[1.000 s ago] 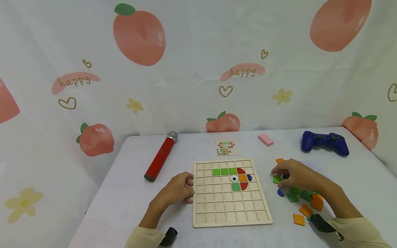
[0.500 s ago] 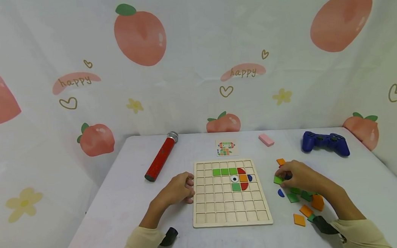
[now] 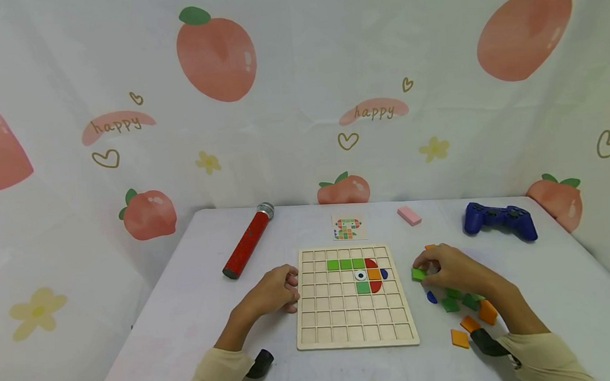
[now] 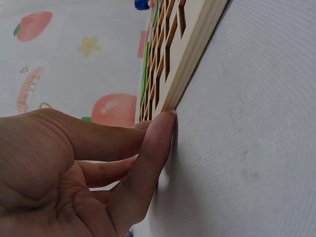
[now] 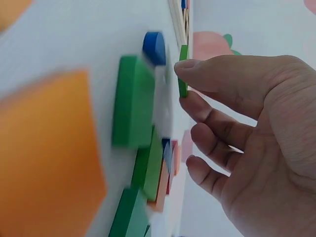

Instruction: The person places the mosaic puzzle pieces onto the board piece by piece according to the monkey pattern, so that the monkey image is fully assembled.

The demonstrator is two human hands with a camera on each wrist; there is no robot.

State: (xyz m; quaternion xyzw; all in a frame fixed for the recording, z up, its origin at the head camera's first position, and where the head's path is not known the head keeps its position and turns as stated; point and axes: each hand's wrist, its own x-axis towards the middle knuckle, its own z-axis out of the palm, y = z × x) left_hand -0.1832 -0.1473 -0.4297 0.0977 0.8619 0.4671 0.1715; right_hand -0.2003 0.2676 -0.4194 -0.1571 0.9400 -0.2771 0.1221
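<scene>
My right hand (image 3: 453,269) pinches a light green square tile (image 3: 418,274) between thumb and finger, right of the wooden grid board (image 3: 323,319). In the right wrist view the tile (image 5: 183,74) stands edge-on, and the other fingers are loosely bent. My left hand (image 3: 271,290) rests at the board's left edge; in the left wrist view its fingertips touch the side of the board (image 4: 185,64). Green squares (image 3: 345,264), red rounded pieces (image 3: 371,263), an orange square (image 3: 373,273), an eye piece (image 3: 360,275) and a blue half-round (image 3: 384,273) sit in the grid's upper right.
Loose green (image 3: 450,304) and orange tiles (image 3: 459,338) and a blue half-round (image 3: 431,297) lie under and near my right forearm. Behind the board are a picture card (image 3: 347,227), a pink block (image 3: 408,215), a red microphone (image 3: 246,243) and a blue game controller (image 3: 498,220).
My right hand has closed on the light green tile among the loose pieces and brought it slightly left, toward the board. The left hand and the board have stayed still.
</scene>
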